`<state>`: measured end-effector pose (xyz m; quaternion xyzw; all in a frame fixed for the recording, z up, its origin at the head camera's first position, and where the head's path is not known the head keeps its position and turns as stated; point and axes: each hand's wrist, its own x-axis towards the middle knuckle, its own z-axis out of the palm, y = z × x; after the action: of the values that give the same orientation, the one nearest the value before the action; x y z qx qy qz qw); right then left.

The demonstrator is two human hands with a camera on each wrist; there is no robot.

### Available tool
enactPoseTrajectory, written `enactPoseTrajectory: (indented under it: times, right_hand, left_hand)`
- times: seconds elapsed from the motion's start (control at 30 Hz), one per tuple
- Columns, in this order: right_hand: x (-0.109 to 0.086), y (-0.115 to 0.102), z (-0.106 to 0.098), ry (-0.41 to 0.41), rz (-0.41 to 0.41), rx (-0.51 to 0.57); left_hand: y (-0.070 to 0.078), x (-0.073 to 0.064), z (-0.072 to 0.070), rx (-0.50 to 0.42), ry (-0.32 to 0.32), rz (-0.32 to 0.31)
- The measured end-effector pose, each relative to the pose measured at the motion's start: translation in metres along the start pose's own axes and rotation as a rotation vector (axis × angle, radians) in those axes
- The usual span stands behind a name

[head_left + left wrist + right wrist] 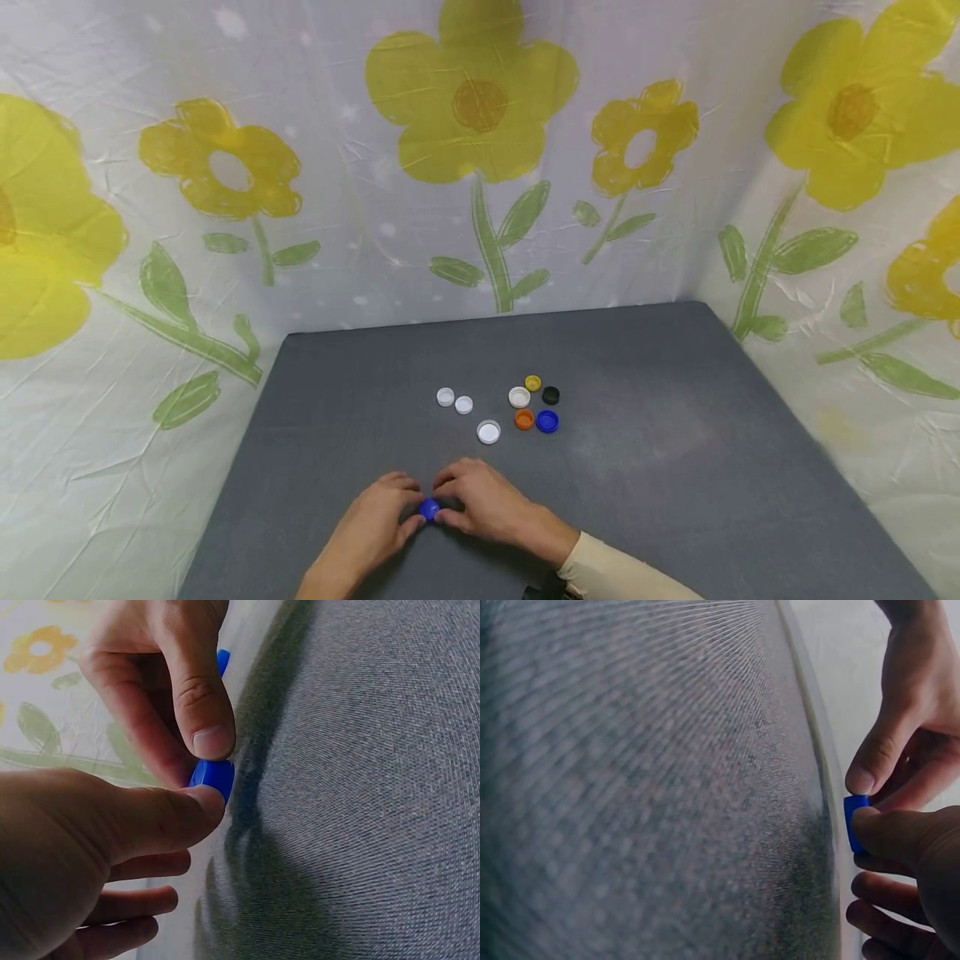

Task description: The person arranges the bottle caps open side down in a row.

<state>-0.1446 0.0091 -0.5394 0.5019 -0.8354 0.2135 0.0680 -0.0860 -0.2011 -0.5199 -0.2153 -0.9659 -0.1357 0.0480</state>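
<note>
A small blue bottle cap is between my two hands, low in the middle of the head view. My left hand pinches its left side with thumb and forefinger, and my right hand pinches it from the right. In the left wrist view the cap shows a smooth side wall between both thumbs. From the right wrist the cap appears edge-on, a thumb at each end. The other fingers of both hands are loosely bent beside it.
Beyond my hands on the grey tabletop lie white caps to the left. A cluster stands right of them: yellow cap, white cap, black cap, orange cap and larger blue cap. Flowered curtain surrounds the table.
</note>
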Motion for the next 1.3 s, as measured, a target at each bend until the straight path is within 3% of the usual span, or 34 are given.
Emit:
enactPoseTrajectory:
  times: [0.17, 0.33, 0.7, 0.9, 1.17, 1.3]
  right_hand:
    - [0.001, 0.001, 0.002, 0.003, -0.024, -0.050]
    - [0.001, 0.002, 0.005, -0.015, -0.068, -0.107]
    - [0.000, -0.002, -0.002, -0.045, -0.038, -0.128]
    - [0.000, 0.006, -0.018, -0.041, 0.016, -0.111]
    - [0.000, 0.031, -0.049, 0.015, 0.096, -0.112]
    - [-0.003, 0.046, -0.062, 0.050, 0.136, -0.120]
  left_hand:
    - [-0.002, 0.000, 0.003, 0.006, 0.022, 0.011]
    - [-0.001, -0.001, 0.007, 0.014, 0.001, -0.002]
    - [0.000, 0.000, 0.004, 0.017, -0.023, -0.002]
    - [-0.003, 0.011, -0.010, 0.038, -0.039, -0.042]
    - [-0.006, 0.032, -0.027, 0.073, 0.059, -0.038]
    - [-0.005, 0.047, -0.033, 0.085, 0.108, -0.005]
